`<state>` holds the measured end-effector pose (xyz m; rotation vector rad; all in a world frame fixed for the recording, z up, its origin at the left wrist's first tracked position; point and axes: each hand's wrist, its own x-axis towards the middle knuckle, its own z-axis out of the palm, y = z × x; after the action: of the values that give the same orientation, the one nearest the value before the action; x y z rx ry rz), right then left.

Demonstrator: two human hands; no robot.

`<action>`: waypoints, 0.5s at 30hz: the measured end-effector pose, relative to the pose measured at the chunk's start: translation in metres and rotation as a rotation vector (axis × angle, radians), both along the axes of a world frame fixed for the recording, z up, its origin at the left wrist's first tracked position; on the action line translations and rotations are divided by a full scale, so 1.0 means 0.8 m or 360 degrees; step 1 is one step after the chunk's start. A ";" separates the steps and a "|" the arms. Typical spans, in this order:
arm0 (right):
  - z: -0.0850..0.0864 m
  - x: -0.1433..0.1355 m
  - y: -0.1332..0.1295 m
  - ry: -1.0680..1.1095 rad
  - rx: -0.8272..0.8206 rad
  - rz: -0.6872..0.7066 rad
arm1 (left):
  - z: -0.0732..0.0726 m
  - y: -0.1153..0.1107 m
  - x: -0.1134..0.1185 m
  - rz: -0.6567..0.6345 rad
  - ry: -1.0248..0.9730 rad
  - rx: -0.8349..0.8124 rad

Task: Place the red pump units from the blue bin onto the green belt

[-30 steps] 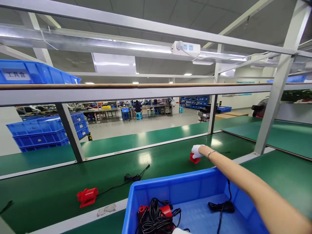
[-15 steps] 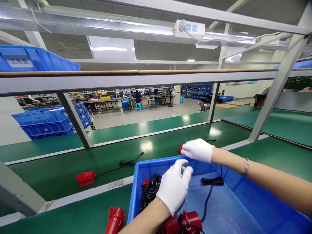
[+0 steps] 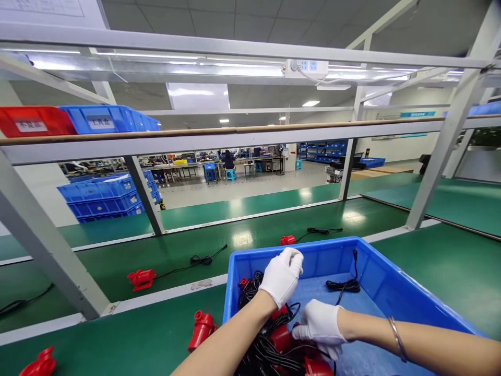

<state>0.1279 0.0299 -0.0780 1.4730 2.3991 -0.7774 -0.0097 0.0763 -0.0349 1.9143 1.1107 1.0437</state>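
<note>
My left hand [image 3: 284, 277], in a white glove, hovers over the near-left part of a blue bin [image 3: 415, 297], its fingers curled together. Whatever may be between them is hidden. Lower in the bin, my white-gloved right hand [image 3: 319, 326] has its fingers bent around a red cylindrical unit [image 3: 282, 338], partly hidden by the hand. Black cables [image 3: 266, 352] lie bundled around it and other red units. A separate coiled black cable [image 3: 344, 285] rests on the bin floor farther right.
On the green belt beyond the bin lie a red unit [image 3: 287, 240] and another red unit [image 3: 141, 279], each with a tied black cable. More red units [image 3: 202, 330] sit left of the bin. Metal posts [image 3: 434, 156] and an overhead shelf [image 3: 235, 137] frame the bench.
My right hand has come back from the belt into the bin, leaving a red unit on the belt. My left hand's fingers have closed together. The view has tilted and shifted.
</note>
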 end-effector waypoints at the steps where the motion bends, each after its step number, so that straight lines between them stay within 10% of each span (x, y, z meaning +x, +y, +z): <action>1: 0.000 -0.001 -0.003 -0.0012 0.0002 -0.0017 | -0.001 0.001 0.000 -0.0009 -0.0001 -0.0007; 8: -0.005 -0.014 -0.009 -0.0039 0.0349 -0.0111 | -0.003 0.005 -0.002 -0.0061 -0.0065 -0.0099; 15: 0.075 0.063 0.032 0.0348 0.0181 -0.0598 | 0.008 -0.001 0.000 0.0047 -0.0318 -0.0237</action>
<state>0.1786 0.0551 -0.0184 2.0184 2.3808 -0.9362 -0.0100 0.0758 -0.0288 1.6432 1.0738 1.1099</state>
